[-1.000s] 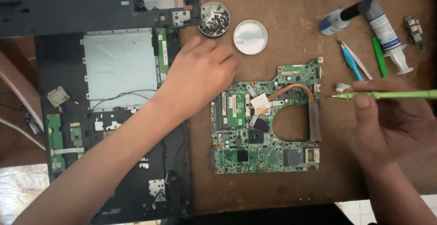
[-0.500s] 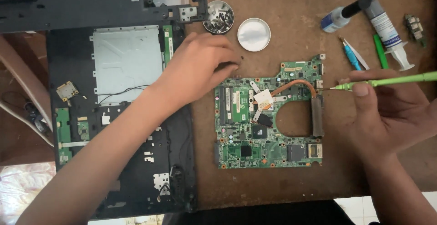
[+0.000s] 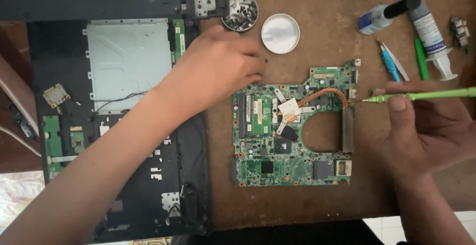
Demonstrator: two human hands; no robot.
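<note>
- An opened black laptop base [image 3: 124,126] lies at the left of the brown counter [image 3: 297,205], its silver metal plate exposed and small green daughter boards along its left side, laid flat so the inside is open to reach.
- The left hand [image 3: 218,71] crosses over the base with its fingers [image 3: 253,69] curled downward at the top-left corner of the green motherboard [image 3: 292,131]; whether they pinch anything cannot be told.
- Just above, a round tin of screws [image 3: 239,10] and its white lid [image 3: 280,33] sit within easy reach of that hand.
- The motherboard rests flat at the counter's centre, its copper heat pipe [image 3: 322,96] curving toward the right edge.
- The right hand [image 3: 426,131] has closed round a green screwdriver [image 3: 426,95], held level with the tip at the board's right edge by the heat pipe.
- Above it lie a thermal paste syringe [image 3: 431,31], a small dark-capped bottle [image 3: 384,14], a blue tool [image 3: 389,64] and a green stick, parked clear of the board.
</note>
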